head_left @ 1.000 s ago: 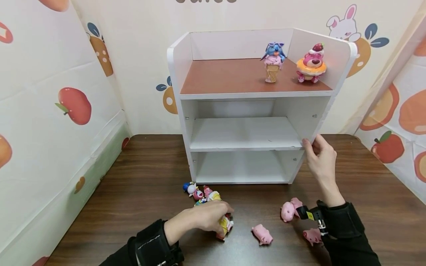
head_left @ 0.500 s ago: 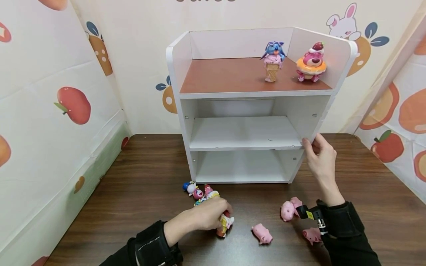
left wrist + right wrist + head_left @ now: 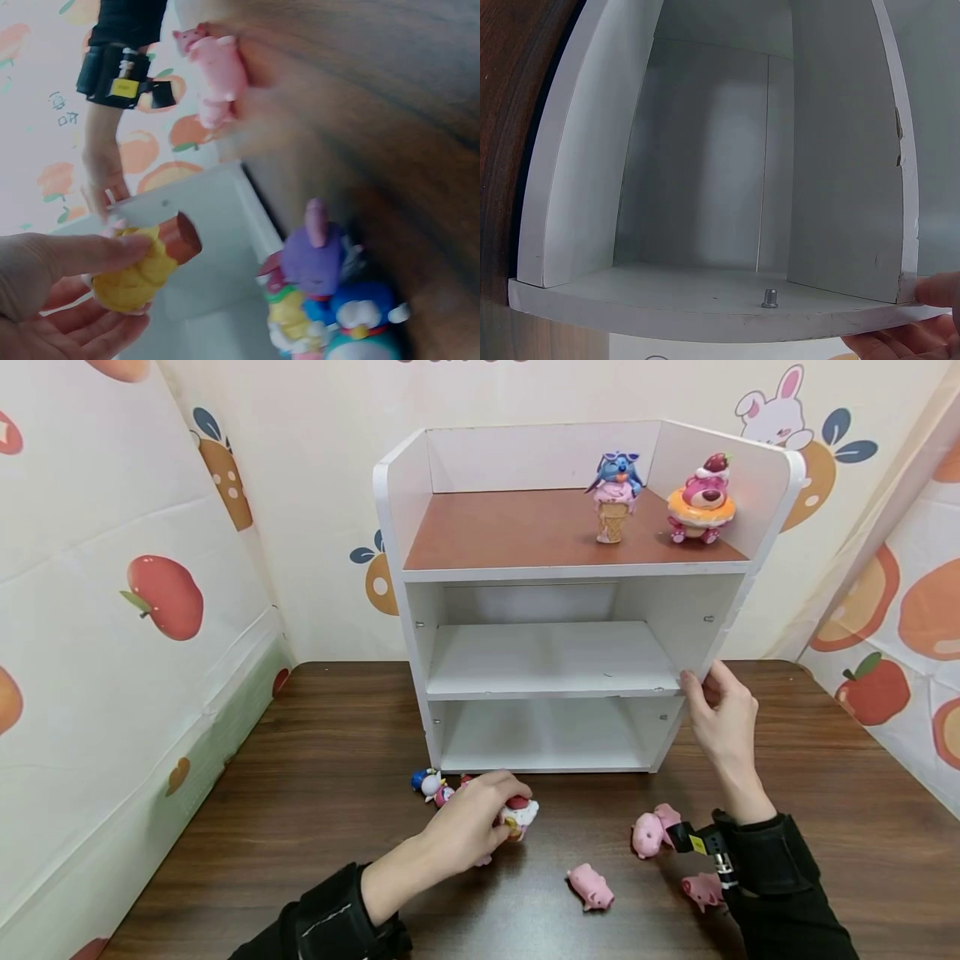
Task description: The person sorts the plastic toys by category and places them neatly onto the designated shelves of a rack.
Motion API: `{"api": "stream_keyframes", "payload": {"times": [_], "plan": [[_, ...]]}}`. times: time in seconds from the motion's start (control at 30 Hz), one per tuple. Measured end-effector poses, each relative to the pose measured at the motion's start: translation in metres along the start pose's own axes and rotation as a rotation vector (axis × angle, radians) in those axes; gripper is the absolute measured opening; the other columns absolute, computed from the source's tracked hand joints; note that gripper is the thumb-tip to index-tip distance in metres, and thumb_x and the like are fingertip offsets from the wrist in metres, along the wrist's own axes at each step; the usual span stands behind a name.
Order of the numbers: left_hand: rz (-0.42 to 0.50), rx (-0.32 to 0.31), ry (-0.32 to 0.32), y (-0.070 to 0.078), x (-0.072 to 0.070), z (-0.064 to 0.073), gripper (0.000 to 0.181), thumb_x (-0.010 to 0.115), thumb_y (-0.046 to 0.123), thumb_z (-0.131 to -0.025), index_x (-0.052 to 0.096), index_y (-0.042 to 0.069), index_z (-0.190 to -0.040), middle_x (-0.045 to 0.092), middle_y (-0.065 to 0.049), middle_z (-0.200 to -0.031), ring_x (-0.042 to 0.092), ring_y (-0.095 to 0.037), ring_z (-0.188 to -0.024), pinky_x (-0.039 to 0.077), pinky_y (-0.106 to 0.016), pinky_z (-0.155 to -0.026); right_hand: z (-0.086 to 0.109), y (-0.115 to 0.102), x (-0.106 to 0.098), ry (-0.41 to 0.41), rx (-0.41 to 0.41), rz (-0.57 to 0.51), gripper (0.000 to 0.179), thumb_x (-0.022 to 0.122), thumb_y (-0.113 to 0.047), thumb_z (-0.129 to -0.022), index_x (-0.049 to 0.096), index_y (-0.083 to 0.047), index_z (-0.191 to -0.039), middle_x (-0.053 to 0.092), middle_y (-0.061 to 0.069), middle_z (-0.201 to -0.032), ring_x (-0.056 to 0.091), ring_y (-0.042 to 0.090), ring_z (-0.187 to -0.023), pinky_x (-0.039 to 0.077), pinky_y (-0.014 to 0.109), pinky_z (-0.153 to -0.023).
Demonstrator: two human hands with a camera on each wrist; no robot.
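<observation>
My left hand (image 3: 457, 827) grips a small toy figurine (image 3: 519, 817), held above the table in front of the shelf. It has a yellow, waffle-like body and brown base in the left wrist view (image 3: 135, 277); a white top with red shows in the head view. My right hand (image 3: 722, 718) holds the right side panel of the small white shelf unit (image 3: 555, 574), thumb at the middle board's front end. Just behind my left hand lie several colourful figurines (image 3: 429, 783), partly hidden; one is a purple figure (image 3: 311, 259), another a blue penguin-like figure (image 3: 360, 311).
On the shelf's brown top stand a blue figure on an ice-cream cone (image 3: 615, 497) and a pink bear in an orange ring (image 3: 702, 506). Several pink toy pigs, one in front (image 3: 591, 887), lie on the dark wooden table (image 3: 337, 735). Fruit-printed walls (image 3: 315, 485) enclose the table.
My left hand has picked the yellow figurine up off the table and moved it slightly up toward the shelf, tilting it. The right hand stays on the side panel.
</observation>
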State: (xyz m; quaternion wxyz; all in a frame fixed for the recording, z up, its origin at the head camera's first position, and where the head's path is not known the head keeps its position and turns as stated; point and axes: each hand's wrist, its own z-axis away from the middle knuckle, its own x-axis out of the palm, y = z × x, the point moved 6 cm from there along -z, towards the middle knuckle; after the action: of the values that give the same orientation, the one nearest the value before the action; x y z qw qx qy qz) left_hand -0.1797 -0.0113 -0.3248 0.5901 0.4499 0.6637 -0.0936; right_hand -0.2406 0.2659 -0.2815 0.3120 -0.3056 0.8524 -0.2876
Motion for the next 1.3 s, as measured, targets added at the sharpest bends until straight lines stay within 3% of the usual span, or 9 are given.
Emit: {"api": "stream_keyframes", "payload": {"times": [0.17,0.6,0.9,1.13,1.3], "plan": [[0.012,0.022,0.139,0.009,-0.024,0.000,0.031,0.070,-0.002,-0.071,0.061,0.004,-0.100,0.057,0.000,-0.096,0.054,-0.010,-0.087,0.045,-0.022,-0.076,-0.001,-0.001,0.001,0.001,-0.006,-0.001,0.024,0.052,-0.011,-0.088,0.059,0.002,-0.107,0.063,0.020,-0.091,0.048,-0.016,-0.067,0.038,0.005,-0.058],[-0.030,0.162,0.373,0.042,-0.107,-0.009,0.037,0.071,-0.008,-0.067,0.060,-0.001,-0.101,0.057,-0.005,-0.099,0.054,-0.014,-0.090,0.045,-0.022,-0.079,0.003,-0.001,0.001,-0.003,0.001,0.000,0.026,0.053,-0.011,-0.087,0.058,0.002,-0.110,0.063,0.021,-0.096,0.047,-0.017,-0.071,0.037,0.003,-0.060],[-0.095,0.230,0.440,0.066,-0.161,-0.026,0.033,0.068,-0.009,-0.069,0.060,-0.002,-0.101,0.059,-0.006,-0.098,0.054,-0.013,-0.090,0.043,-0.018,-0.080,0.002,-0.001,0.000,0.012,-0.009,-0.005,0.025,0.053,-0.010,-0.087,0.059,0.001,-0.109,0.063,0.020,-0.093,0.048,-0.016,-0.069,0.037,0.004,-0.059],[-0.173,0.234,0.451,0.082,-0.193,-0.047,0.031,0.068,-0.006,-0.071,0.060,-0.001,-0.101,0.059,-0.008,-0.098,0.053,-0.016,-0.090,0.039,-0.013,-0.079,0.002,0.000,-0.001,0.023,-0.013,-0.008,0.023,0.054,-0.009,-0.087,0.059,0.002,-0.106,0.064,0.020,-0.091,0.049,-0.014,-0.068,0.038,0.004,-0.058],[-0.258,0.217,0.472,0.078,-0.208,-0.070,0.028,0.064,-0.001,-0.077,0.061,0.002,-0.104,0.060,-0.004,-0.102,0.051,-0.010,-0.094,0.036,-0.013,-0.083,0.002,0.000,-0.001,0.025,-0.016,-0.005,0.023,0.054,-0.009,-0.087,0.059,0.002,-0.106,0.064,0.020,-0.091,0.049,-0.016,-0.068,0.037,0.004,-0.058]]}}
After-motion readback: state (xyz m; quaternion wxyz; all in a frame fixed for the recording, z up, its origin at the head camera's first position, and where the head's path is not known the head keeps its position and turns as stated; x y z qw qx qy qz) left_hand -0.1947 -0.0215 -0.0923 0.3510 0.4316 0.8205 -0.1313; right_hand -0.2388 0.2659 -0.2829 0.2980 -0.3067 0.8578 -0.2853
